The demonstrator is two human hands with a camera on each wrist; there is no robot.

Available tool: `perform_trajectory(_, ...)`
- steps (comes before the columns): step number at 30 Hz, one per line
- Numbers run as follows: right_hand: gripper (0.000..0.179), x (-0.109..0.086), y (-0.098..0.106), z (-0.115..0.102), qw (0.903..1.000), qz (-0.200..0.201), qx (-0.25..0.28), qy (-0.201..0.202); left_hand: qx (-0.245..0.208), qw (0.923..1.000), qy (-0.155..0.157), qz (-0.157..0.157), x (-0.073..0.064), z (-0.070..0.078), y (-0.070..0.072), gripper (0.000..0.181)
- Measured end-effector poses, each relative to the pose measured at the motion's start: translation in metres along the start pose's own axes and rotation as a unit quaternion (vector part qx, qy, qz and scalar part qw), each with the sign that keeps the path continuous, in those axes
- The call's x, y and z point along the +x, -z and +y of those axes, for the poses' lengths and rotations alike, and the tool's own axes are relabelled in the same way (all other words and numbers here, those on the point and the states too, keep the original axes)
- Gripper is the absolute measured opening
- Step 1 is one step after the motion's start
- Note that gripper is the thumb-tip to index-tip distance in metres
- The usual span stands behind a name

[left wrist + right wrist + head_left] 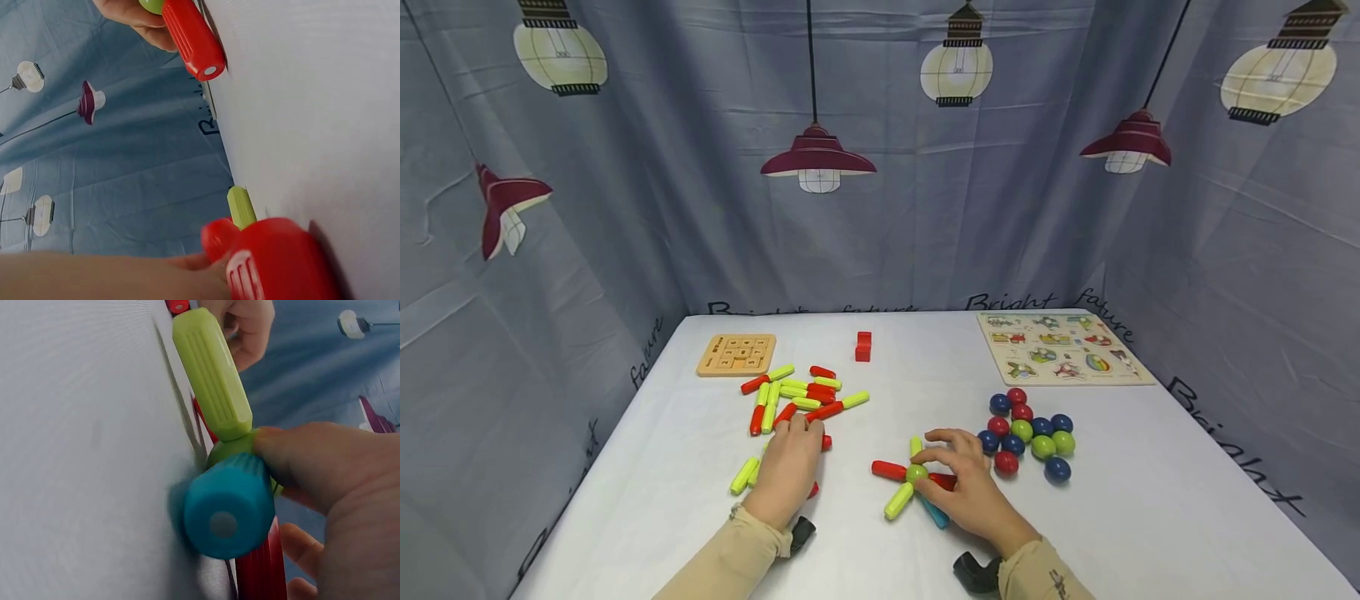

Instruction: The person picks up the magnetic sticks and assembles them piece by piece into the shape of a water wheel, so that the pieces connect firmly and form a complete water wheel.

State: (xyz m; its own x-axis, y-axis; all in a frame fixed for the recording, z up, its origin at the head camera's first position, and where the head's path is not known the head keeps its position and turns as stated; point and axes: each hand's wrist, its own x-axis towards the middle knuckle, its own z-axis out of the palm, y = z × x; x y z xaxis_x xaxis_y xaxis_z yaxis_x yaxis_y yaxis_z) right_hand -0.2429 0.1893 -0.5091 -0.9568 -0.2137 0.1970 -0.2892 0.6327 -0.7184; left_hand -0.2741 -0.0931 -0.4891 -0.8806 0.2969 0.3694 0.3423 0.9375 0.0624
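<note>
With thumb and fingertips my right hand (966,483) pinches a light green ball (917,474) low over the white table. Plastic sticks radiate from the ball: a red one (889,471) to the left, a yellow-green one (898,501) toward me, a blue one (228,506), another yellow-green one (916,446) behind, and a dark red one (261,569) partly behind the fingers. My left hand (788,467) reaches down into a loose pile of red and yellow-green sticks (825,410). A red stick end (827,442) shows beside its fingers; whether they hold it I cannot tell.
Red, blue and green balls (1022,431) lie grouped right of my right hand. At the back are a wooden number puzzle (736,356), a small red block piece (863,347) and a picture board (1063,348). A grey-blue curtain (880,242) stands behind the table (1120,533).
</note>
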Motion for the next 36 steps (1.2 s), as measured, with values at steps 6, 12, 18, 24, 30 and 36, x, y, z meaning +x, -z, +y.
perform_trajectory(6, 0.024, -0.001, 0.000, 0.001, 0.9999, -0.014, 0.006, 0.005, -0.019, 0.9998, -0.001, 0.000, 0.004, 0.004, 0.002, 0.031)
perform_trajectory(12, 0.028, 0.000, -0.001, 0.002, 0.9993, -0.021, 0.006, 0.030, -0.140, 0.9850, -0.090, -0.046, 0.005, 0.009, 0.001, 0.023)
perform_trajectory(18, 0.027, 0.000, -0.002, 0.002, 0.9968, -0.039, 0.035, 0.061, -0.178, 0.9625, -0.170, -0.114, 0.004, 0.012, -0.003, 0.023)
perform_trajectory(24, 0.030, 0.000, -0.002, 0.001, 0.9943, -0.063, 0.048, 0.072, -0.203, 0.9496, -0.186, -0.150, 0.003, 0.013, -0.005, 0.023)
perform_trajectory(30, 0.030, 0.001, -0.001, 0.000, 0.9932, -0.067, 0.039, 0.087, -0.209, 0.9474, -0.187, -0.155, 0.004, 0.014, -0.004, 0.022)
perform_trajectory(36, 0.026, 0.001, -0.001, 0.002, 0.9919, -0.067, 0.049, 0.096, -0.230, 0.9407, -0.199, -0.150, 0.004, 0.015, -0.004, 0.023)
